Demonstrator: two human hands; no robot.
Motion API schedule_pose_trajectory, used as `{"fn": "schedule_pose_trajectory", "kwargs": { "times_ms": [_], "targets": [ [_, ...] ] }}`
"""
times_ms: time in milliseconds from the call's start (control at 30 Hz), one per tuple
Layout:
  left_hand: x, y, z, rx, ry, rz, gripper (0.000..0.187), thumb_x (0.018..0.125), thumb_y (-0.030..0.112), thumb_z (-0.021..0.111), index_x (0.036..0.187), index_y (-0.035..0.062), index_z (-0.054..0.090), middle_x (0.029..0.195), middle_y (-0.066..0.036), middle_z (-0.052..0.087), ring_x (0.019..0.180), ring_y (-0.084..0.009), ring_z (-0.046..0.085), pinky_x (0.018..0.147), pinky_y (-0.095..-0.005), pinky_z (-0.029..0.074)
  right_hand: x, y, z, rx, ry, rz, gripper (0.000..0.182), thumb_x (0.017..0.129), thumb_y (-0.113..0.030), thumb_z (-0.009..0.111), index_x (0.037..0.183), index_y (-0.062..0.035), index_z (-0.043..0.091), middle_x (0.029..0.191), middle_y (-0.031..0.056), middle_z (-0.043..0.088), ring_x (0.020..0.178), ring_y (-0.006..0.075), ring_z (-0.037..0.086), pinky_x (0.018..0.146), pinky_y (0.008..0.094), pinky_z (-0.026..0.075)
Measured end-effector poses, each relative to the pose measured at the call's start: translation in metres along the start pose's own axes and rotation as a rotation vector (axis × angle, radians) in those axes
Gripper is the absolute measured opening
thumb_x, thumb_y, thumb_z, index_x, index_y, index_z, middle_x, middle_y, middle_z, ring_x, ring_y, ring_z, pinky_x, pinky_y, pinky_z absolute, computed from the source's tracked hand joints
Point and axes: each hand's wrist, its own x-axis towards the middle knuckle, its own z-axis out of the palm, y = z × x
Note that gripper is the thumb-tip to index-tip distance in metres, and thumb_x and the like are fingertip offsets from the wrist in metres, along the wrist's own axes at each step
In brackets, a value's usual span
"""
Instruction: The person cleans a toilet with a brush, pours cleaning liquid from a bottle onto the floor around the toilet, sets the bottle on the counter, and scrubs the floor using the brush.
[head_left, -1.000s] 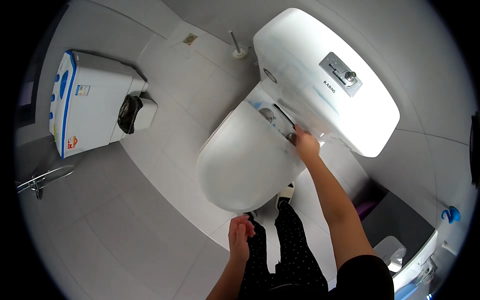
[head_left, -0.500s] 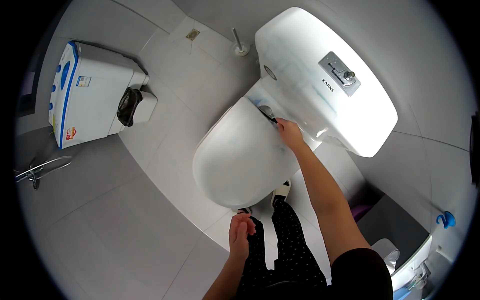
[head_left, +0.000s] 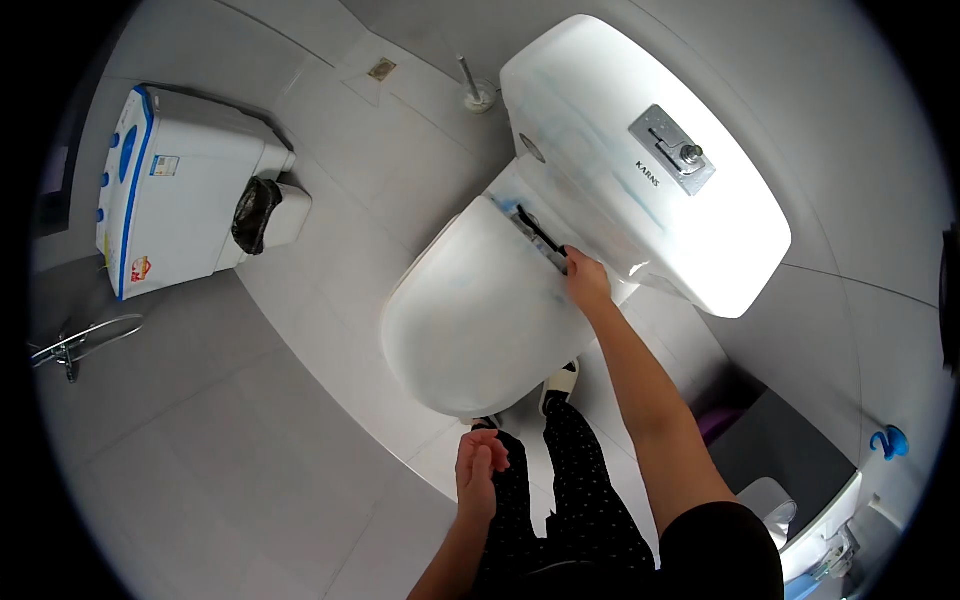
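Observation:
A white toilet with its lid (head_left: 480, 310) down stands before me, below the tank (head_left: 590, 110). My right hand (head_left: 588, 280) is closed on the end of a slim black brush (head_left: 541, 232). This brush lies along the gap behind the lid, over the hinge area, its far tip near a bluish smear. The fingers partly hide its handle. My left hand (head_left: 483, 468) hangs loosely curled in front of the toilet, above my legs, and holds nothing that I can see.
A toilet brush in its holder (head_left: 479, 97) stands behind the toilet. At the left are a white washing machine (head_left: 190, 190) and a bin (head_left: 288, 218) with a black bag. A dark cabinet (head_left: 785, 450) and a blue hook (head_left: 889, 441) are at the right.
My right hand has shifted slightly right and down along the gap, and more of the brush now shows, at a changed angle. The left hand stays almost where it was.

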Motion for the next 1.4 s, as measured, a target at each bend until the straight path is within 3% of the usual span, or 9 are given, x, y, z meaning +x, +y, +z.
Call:
{"fn": "schedule_pose_trajectory", "kwargs": {
  "times_ms": [167,400,733,800,1000,1133,1233,1267,1400],
  "targets": [
    [-0.002,0.0,-0.003,0.041,0.017,0.003,0.02,0.097,0.014,0.036,0.109,0.0047,0.049,0.082,-0.005,0.052,0.069,-0.011,0.046,0.064,-0.0239,0.04,-0.029,0.036,-0.006,-0.028,0.044,-0.057,0.03,0.087,-0.012,0.051,0.115,-0.015,0.061,0.088,0.0178,0.065,0.081,0.0362,0.062,0.071,0.0441,0.049],
    [-0.008,-0.01,0.003,-0.036,0.058,-0.011,0.02,0.097,0.015,0.038,0.11,0.0045,0.049,0.083,-0.005,0.053,0.07,-0.0108,0.047,0.065,-0.0239,0.04,-0.009,0.009,0.006,-0.03,0.065,-0.211,0.031,0.087,-0.011,0.053,0.116,-0.0159,0.061,0.081,0.0152,0.064,0.072,0.0347,0.061,0.064,0.0428,0.049],
    [-0.009,-0.018,-0.009,0.0,-0.022,-0.015,0.02,0.096,0.014,0.038,0.11,0.0033,0.049,0.082,-0.005,0.053,0.07,-0.0106,0.047,0.064,-0.024,0.04,-0.014,0.017,0.005,-0.142,-0.014,-0.188,0.036,0.083,-0.008,0.053,0.117,-0.0179,0.06,0.079,0.0117,0.064,0.073,0.0312,0.062,0.064,0.0421,0.049],
    [-0.001,-0.022,-0.013,0.012,-0.046,-0.013,0.02,0.096,0.014,0.038,0.11,0.0033,0.049,0.082,-0.005,0.053,0.07,-0.0106,0.047,0.064,-0.024,0.04,-0.007,0.013,0.008,-0.19,0.027,-0.226,0.03,0.089,-0.015,0.048,0.116,-0.0206,0.059,0.081,0.0123,0.065,0.073,0.0324,0.063,0.064,0.0436,0.049],
    [0.013,-0.027,-0.015,0.03,-0.076,-0.013,0.02,0.097,0.015,0.039,0.11,0.0034,0.049,0.082,-0.005,0.053,0.069,-0.0105,0.047,0.064,-0.0237,0.04,-0.02,0.043,0.005,-0.013,-0.003,-0.132,0.026,0.089,-0.017,0.048,0.11,-0.0176,0.062,0.084,0.0172,0.064,0.08,0.0355,0.061,0.067,0.0457,0.048],
    [0.015,-0.028,-0.015,0.067,-0.095,-0.038,0.02,0.097,0.015,0.039,0.11,0.0034,0.049,0.082,-0.004,0.053,0.069,-0.0105,0.047,0.064,-0.0237,0.04,0.007,0.004,0.01,-0.033,-0.024,-0.054,0.024,0.087,-0.014,0.046,0.105,-0.0173,0.061,0.088,0.0173,0.063,0.084,0.0385,0.059,0.071,0.0467,0.047],
    [0.019,-0.016,-0.017,0.096,-0.1,-0.005,0.02,0.097,0.015,0.039,0.11,0.0034,0.05,0.081,-0.004,0.053,0.069,-0.0105,0.046,0.064,-0.0238,0.04,-0.001,0.01,-0.004,-0.066,-0.108,0.01,0.022,0.086,-0.015,0.048,0.103,-0.0162,0.062,0.088,0.0175,0.063,0.084,0.0386,0.06,0.071,0.0464,0.048],
    [0.021,-0.015,-0.018,0.099,-0.102,0.0,0.02,0.097,0.015,0.039,0.11,0.0034,0.05,0.081,-0.004,0.053,0.069,-0.0105,0.046,0.064,-0.0238,0.04,-0.008,0.029,0.002,0.0,0.003,-0.066,0.022,0.085,-0.015,0.049,0.101,-0.0159,0.063,0.086,0.0164,0.064,0.083,0.0374,0.061,0.07,0.0463,0.048],
    [0.027,-0.018,-0.023,0.08,-0.097,-0.027,0.02,0.097,0.015,0.039,0.11,0.0034,0.049,0.081,-0.004,0.053,0.07,-0.0103,0.046,0.064,-0.0237,0.039,-0.018,0.028,0.0,-0.042,-0.014,0.009,0.022,0.085,-0.012,0.048,0.1,-0.0153,0.063,0.087,0.0148,0.065,0.083,0.0346,0.063,0.069,0.0458,0.049]
  ]
}}
